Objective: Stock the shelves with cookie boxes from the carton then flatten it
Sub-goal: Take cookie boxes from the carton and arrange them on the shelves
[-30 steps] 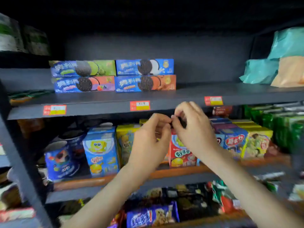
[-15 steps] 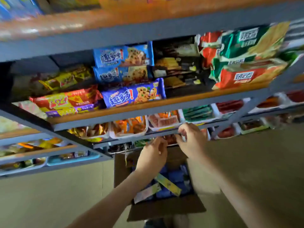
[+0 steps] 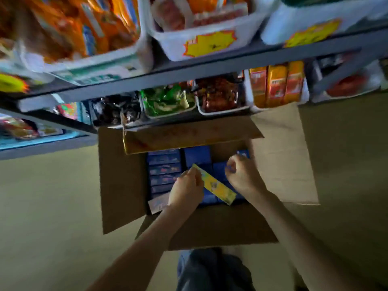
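Down on the floor (image 3: 52,206) below the shelves (image 3: 189,70), the open carton (image 3: 121,175) sits mostly full of boxes (image 3: 163,164), so stocking looks far from done and flattening untouched; the left hand (image 3: 185,191) curls at a yellow box (image 3: 218,189), grip unclear, and the right hand (image 3: 243,175) is curled, seemingly empty.

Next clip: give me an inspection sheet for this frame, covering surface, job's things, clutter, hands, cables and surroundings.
Surface: plain floor; the carton stands on it.
Job's things: carton open, flaps spread; blue cookie boxes packed in rows inside; a yellow box lies slantwise on top of them.
Clutter: pale flat pack in the carton's near-left corner.
Hands: left hand, fingers curled, at the yellow box's far end, grip unclear; right hand, fingers curled, over the blue boxes, hold unclear.
Cables: nothing seen.
Surroundings: shelves with white bins of snack packs behind the carton; the person's knee at the near edge.
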Demonstrator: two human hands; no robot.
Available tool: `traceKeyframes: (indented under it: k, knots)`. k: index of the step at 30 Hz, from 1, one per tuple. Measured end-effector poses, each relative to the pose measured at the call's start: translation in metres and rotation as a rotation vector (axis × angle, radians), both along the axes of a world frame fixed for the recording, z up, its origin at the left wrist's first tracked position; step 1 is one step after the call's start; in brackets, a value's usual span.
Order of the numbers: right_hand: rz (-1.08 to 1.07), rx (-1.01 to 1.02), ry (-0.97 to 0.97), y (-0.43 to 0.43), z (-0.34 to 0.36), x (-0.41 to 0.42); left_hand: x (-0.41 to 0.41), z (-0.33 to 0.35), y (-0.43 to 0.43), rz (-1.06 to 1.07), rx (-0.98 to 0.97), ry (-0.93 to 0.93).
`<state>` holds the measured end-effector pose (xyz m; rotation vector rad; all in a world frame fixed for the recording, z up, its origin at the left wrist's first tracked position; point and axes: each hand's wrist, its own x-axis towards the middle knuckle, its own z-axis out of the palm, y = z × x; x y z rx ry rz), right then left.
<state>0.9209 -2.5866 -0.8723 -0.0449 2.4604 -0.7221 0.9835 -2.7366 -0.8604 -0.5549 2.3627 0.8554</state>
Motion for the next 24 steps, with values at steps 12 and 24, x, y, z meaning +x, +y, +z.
traceKeyframes:
  k: [12, 24]
  knots:
    - [-0.264, -0.402, 0.111, 0.015, -0.125, -0.037, -0.04, -0.138, -0.009, -0.091, -0.103, 0.262]
    - [-0.046, -0.331, 0.225, -0.006, -0.154, -0.073, -0.091, -0.169, -0.052, -0.273, -0.36, 0.399]
